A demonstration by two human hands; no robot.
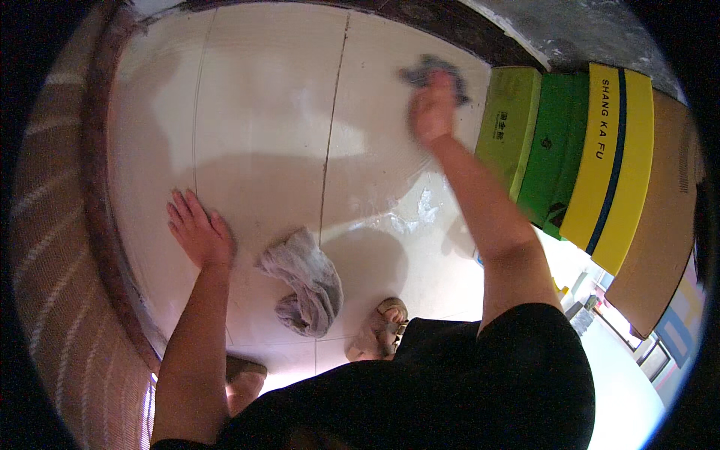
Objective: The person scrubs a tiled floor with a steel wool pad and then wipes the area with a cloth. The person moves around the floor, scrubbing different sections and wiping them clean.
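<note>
My right hand (432, 112) presses a dark grey cloth (419, 73) onto the pale tiled floor (264, 101), near the far right corner. Both hand and cloth are blurred. Palm down, my left hand (201, 233) rests flat on the tiles at the left with its fingers apart, holding nothing. Between my arms lies a crumpled light grey cloth (309, 281), touched by neither hand. A wet, shiny patch (419, 205) shows on the floor left of my right forearm.
Stacked boxes, green (554, 146), yellow (610, 157) and brown cardboard (664, 208), stand along the right. A dark baseboard (461, 28) borders the far edge. Striped fabric (53, 225) hangs or lies at the left. My sandalled foot (382, 332) is below.
</note>
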